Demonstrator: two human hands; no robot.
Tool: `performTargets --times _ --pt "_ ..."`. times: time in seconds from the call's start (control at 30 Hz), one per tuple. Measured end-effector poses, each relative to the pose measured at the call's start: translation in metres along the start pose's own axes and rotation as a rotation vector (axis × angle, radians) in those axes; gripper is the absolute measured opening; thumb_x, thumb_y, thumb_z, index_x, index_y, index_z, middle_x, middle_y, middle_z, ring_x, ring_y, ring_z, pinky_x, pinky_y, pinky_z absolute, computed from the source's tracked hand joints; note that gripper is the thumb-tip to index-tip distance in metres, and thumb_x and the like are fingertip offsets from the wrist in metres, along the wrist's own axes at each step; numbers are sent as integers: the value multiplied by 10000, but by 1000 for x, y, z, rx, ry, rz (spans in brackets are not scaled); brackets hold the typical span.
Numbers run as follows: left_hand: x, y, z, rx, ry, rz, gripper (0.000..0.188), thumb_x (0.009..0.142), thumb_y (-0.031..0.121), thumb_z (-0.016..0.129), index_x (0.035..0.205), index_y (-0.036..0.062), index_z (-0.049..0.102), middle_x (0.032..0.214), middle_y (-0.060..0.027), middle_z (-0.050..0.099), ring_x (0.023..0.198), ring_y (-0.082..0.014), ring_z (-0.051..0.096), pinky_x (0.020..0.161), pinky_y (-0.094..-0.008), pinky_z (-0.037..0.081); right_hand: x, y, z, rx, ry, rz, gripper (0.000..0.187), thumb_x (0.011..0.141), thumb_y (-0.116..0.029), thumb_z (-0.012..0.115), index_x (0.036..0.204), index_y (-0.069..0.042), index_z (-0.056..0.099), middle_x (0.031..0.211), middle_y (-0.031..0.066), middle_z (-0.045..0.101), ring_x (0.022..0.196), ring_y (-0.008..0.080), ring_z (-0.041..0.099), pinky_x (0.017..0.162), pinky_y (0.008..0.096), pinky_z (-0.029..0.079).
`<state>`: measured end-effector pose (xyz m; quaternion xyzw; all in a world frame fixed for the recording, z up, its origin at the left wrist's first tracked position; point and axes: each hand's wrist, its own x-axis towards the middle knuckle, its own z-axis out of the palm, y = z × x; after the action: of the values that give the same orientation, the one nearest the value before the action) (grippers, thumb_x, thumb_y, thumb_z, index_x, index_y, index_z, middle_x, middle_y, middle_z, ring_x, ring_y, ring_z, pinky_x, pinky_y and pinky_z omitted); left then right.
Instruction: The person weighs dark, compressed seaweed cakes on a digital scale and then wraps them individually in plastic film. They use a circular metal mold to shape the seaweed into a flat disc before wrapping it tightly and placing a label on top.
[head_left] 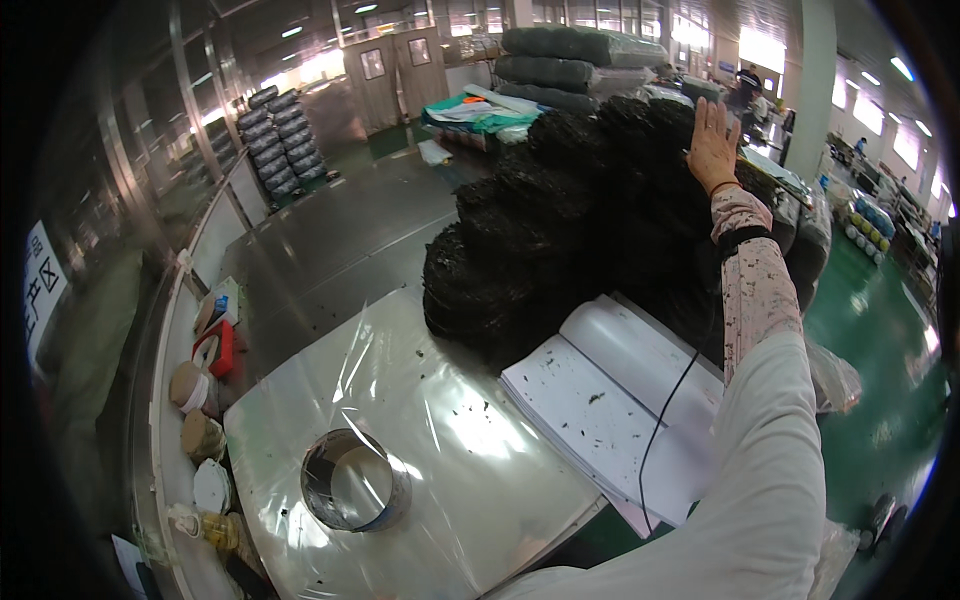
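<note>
My right hand [713,150] reaches forward with its palm flat and fingers stretched out. It lies at the upper right side of a big heap of black, fibrous bundles [540,210], apparently against it; the contact itself is hidden. Nothing shows in its grasp. A black band circles the wrist over a patterned sleeve. Below the heap, under my arm, an open book with white pages [585,395] is sprinkled with dark scraps, and a thin black cord [664,408] runs across it. My left hand is out of view.
A wide tape roll [395,490] stands on clear plastic sheeting [290,420] at the near left. Smaller rolls [203,437] and a red box [226,350] line the left table edge. Wrapped bales [560,72] are stacked behind the heap. Other people [750,85] are far back right.
</note>
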<state>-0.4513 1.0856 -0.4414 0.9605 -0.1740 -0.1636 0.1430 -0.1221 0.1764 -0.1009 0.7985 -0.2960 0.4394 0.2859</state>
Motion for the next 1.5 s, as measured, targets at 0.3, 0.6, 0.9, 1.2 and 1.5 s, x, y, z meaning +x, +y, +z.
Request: performTargets --times 0.3,0.6,0.9,1.2,1.5 --pt "-7 5 12 -391 97 -153 456 919 175 582 1356 45 583 1448 -233 538 1354 -460 470 1163 -530 363 10 -8 27 -179 201 -2 352 963 -142 541 1296 -28 560 1306 132 515 1347 321 464 1153 567 360" --pt "-2 14 -3 -448 190 -111 293 883 340 628 855 58 702 968 -241 676 1052 -453 607 1029 -560 444 11 -4 -52 118 367 -170 594 888 -122 678 1441 -59 469 1551 136 406 1451 319 397 1214 537 305" --pt "-35 -77 -59 290 787 -684 680 1011 203 585 1578 -60 318 1627 -270 349 1527 -427 292 1248 -516 240 -299 -104 -176 801 125 -541 874 548 77 812 1360 -9 502 1552 225 452 1450 433 427 1202 598 339" --pt "-127 -186 -37 124 647 -811 477 953 55 666 1391 -90 545 1412 -281 560 1269 -448 559 1088 -461 449 -458 -144 -210 882 -541 -697 889 716 -206 863 1463 -2 426 1602 230 355 1513 412 306 1238 660 153" --pt "-137 -179 -60 112 701 -698 102 949 35 643 1033 -21 656 976 -194 636 925 -408 625 845 -455 494 -384 -150 -186 966 -891 -918 1109 692 -424 912 1600 -121 353 1618 210 356 1483 438 345 1214 573 288"
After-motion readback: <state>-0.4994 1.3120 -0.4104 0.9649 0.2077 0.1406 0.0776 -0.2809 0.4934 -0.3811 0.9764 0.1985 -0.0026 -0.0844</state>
